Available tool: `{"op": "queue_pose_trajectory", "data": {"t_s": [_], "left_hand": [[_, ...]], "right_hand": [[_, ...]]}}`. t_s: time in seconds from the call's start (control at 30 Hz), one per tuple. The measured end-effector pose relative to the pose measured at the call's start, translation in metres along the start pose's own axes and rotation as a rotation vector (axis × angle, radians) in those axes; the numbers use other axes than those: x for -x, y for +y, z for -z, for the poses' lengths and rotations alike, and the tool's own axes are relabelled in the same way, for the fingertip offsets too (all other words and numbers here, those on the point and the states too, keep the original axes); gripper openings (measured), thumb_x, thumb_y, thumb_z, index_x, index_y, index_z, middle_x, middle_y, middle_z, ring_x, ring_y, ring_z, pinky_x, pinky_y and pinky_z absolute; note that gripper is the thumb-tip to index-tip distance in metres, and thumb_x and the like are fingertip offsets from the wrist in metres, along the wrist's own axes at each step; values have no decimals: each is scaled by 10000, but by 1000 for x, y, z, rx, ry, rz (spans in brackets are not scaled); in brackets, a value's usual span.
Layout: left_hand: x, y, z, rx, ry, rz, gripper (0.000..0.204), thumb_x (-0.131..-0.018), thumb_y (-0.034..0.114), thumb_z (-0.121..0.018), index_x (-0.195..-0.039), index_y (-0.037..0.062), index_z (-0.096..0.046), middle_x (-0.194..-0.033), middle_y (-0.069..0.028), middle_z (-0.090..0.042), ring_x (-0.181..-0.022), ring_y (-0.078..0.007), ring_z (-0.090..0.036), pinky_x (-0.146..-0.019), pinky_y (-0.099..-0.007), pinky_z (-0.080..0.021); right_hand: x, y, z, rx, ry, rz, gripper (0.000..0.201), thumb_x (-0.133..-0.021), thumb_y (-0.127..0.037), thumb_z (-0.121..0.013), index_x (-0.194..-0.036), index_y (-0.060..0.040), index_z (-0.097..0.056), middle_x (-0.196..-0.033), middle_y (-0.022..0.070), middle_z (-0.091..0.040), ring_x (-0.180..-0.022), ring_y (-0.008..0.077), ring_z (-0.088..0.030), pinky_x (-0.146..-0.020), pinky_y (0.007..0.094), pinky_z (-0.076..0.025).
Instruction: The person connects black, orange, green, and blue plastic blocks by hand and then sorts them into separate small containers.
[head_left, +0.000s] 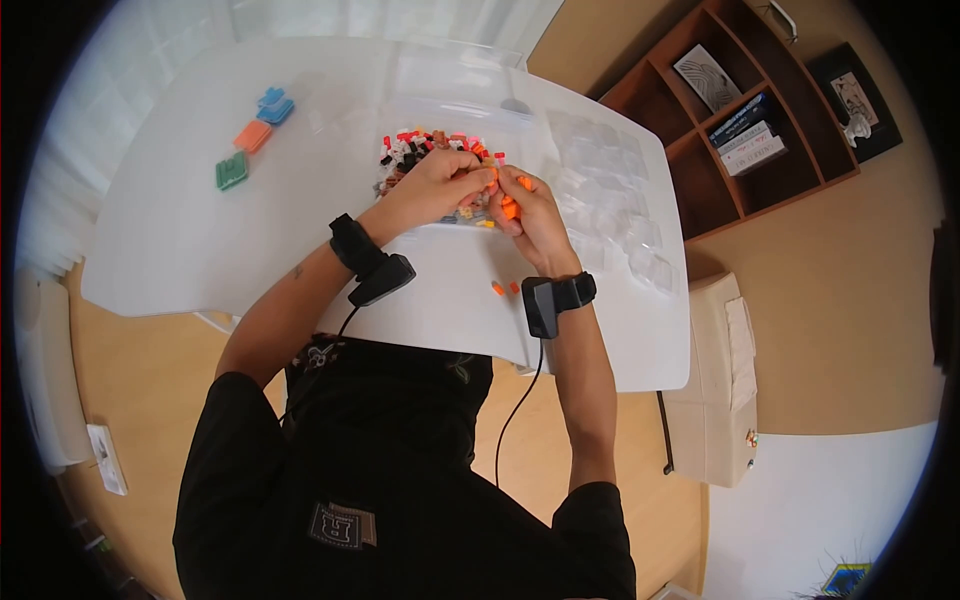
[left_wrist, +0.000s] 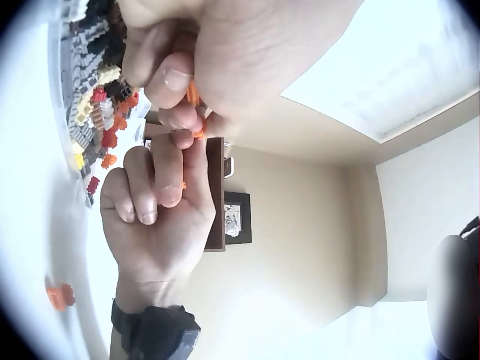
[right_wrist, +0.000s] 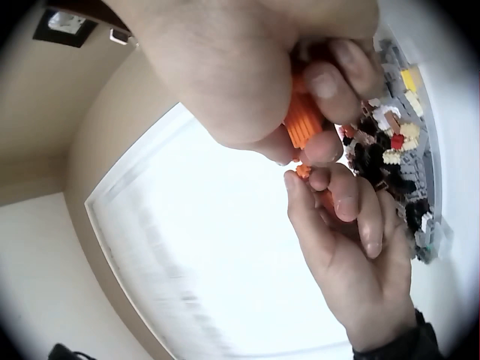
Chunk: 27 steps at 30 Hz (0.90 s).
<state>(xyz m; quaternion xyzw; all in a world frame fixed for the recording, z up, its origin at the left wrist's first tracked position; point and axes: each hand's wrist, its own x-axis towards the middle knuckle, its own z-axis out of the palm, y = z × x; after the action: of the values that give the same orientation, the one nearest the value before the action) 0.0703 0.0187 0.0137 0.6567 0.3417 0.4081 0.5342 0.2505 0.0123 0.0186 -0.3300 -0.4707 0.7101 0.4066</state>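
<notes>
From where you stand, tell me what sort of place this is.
Probably a room in a home: pale curtains hang beyond a white table with small toy bricks on it, and a brown shelf holds books.

the white tabletop (head_left: pixel 300 190) carries a clear bin (left_wrist: pixel 57 86), green (head_left: pixel 232 171), orange (head_left: pixel 253 136) and blue blocks (head_left: pixel 275 106), two loose orange bricks (head_left: pixel 498 288), and transparent containers (head_left: pixel 600 165).

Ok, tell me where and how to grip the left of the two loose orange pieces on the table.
Pinch the left orange piece by its long sides with fingertips, probably best from above and the left: it looks small and elongated on the table, and the right orange piece sits close on its other side, towards the wrist camera.
</notes>
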Motion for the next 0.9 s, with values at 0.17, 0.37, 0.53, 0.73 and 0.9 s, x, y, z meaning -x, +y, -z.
{"op": "queue_pose_trajectory", "data": {"t_s": [0.17,0.37,0.53,0.73,0.9], "left_hand": [[-10,-13,-1,-187,86,-3,214,-938,173,-556,-839,-11,-601,-670,8,-548,-586,-55,-478,-537,-220,-382],[-16,-18,-5,-346,154,-109,239,-885,139,-629,-1068,-15,-631,-951,-119,-656,-859,-150,-607,-790,-271,-469],[9,15,-23,-588,-191,-171,278,-857,187,-660,-1051,-10,-628,-872,-154,-637,-769,-219,-621,-708,-312,-484],[27,12,-59,-949,-455,-320,419,-842,346,-654,-1044,-15,-586,-803,-190,-617,-696,-338,-620,-606,-395,-484],[27,-3,-68,-1031,-543,-359,302,-893,298,-575,-918,-2,-584,-823,-173,-620,-654,-338,-624,-590,-406,-499]], "right_hand": [[0,-8,4,400,280,139,329,-987,-270,-483,-851,-2,-617,-547,0,-494,-471,45,-383,-434,208,-262],[1,-14,20,468,459,196,313,-975,-234,-496,-839,13,-632,-541,4,-507,-491,58,-430,-466,220,-305],[1,-18,24,383,463,213,290,-972,-218,-497,-838,2,-631,-537,3,-507,-487,56,-435,-471,214,-305],[-1,-13,26,314,438,222,266,-966,-225,-514,-856,-14,-634,-556,-4,-505,-474,39,-397,-436,197,-253],[-1,-13,24,275,423,226,256,-965,-230,-520,-878,-23,-642,-564,-8,-501,-466,21,-345,-414,184,-206]]}}
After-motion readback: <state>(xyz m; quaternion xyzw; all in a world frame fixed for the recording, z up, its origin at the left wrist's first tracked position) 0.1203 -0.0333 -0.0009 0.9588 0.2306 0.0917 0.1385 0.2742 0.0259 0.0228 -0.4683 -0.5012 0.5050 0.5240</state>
